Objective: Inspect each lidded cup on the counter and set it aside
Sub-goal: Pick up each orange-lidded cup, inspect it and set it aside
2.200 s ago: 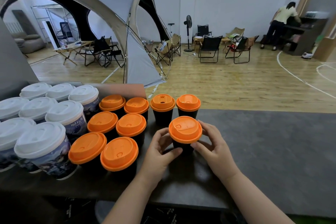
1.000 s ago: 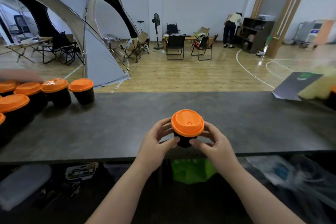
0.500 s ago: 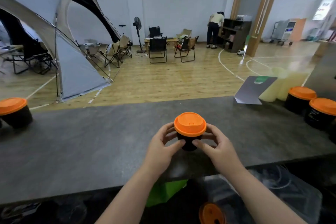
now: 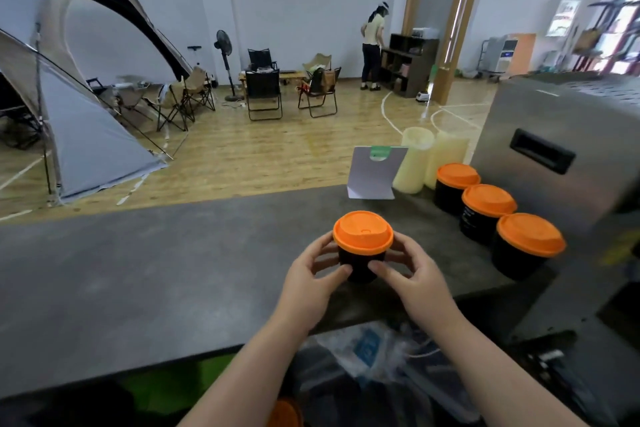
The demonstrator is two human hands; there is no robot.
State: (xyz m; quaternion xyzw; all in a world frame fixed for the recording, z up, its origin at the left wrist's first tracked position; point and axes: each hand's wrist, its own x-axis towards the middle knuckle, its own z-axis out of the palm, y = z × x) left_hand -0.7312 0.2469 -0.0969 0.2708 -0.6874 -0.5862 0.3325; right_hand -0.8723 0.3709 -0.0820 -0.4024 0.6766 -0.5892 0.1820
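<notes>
I hold a black cup with an orange lid (image 4: 362,239) upright between both hands, just above the dark grey counter (image 4: 138,274). My left hand (image 4: 311,282) wraps its left side and my right hand (image 4: 414,282) wraps its right side, thumbs meeting on the front of the cup. To the right, three more black cups with orange lids stand in a diagonal row: the far one (image 4: 456,185), the middle one (image 4: 488,210) and the near one (image 4: 528,243).
A steel machine (image 4: 568,152) stands at the right behind the row of cups. Two pale yellow cup stacks (image 4: 431,156) and a small folded card stand (image 4: 374,172) sit at the counter's far edge. Bags lie below the counter's near edge.
The view and my hands have swung right along the counter with the cup held between them. The big group of cups has left the view; the row of three cups has come closer.
</notes>
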